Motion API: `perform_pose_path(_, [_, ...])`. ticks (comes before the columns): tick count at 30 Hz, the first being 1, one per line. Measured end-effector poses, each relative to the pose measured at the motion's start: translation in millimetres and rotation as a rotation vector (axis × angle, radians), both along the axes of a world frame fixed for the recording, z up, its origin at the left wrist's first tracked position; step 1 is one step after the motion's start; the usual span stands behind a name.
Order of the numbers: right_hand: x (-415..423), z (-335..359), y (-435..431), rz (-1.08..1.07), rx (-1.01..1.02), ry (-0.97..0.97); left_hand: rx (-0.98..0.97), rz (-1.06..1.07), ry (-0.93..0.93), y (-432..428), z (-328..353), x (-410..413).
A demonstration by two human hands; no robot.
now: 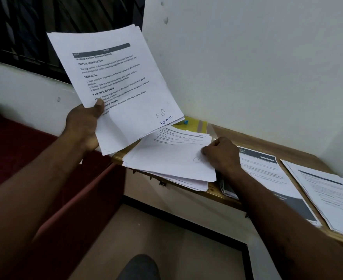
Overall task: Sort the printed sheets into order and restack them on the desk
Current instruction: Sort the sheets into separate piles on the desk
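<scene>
My left hand [85, 126] grips a sheaf of printed sheets [118, 81] up in the air at the left, thumb on the front page, which bears a handwritten page mark near its lower corner. Below it, a loose pile of printed sheets [166, 158] lies on the wooden desk [253, 136], overhanging its front edge. My right hand [221, 154] rests on the right edge of that pile, its fingers curled at the top sheet's corner beside a pencilled circle.
Two more printed stacks lie on the desk to the right: one with a dark header [267, 178] and one at the far right [328, 193]. A yellow folder [195, 123] lies behind the pile. White walls close the corner; a red seat [25, 150] stands at the left.
</scene>
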State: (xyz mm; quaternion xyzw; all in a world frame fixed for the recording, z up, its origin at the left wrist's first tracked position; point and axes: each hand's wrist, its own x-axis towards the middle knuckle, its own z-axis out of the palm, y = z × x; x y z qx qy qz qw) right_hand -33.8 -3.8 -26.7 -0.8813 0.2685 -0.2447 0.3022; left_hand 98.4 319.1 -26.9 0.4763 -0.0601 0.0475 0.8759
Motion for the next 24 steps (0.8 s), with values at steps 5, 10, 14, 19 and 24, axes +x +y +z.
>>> perform_pose_path(5, [-2,2,1,0.023,-0.015,0.049,-0.004,0.002,-0.007,-2,2,-2])
perform_pose_path(10, [-10,9,6,0.06,-0.079,0.114,0.032,0.015,-0.004,-1,4,-5])
perform_pose_path(14, [-25,23,7,0.099,-0.251,0.147,0.041,0.016,0.0,0,3,-5])
perform_pose_path(19, [-43,41,-5,0.308,-0.37,0.169,0.03,0.002,-0.003,-8,5,-11])
perform_pose_path(24, [-49,26,-11,0.603,-0.3,0.32,0.03,-0.036,-0.015,-18,6,-15])
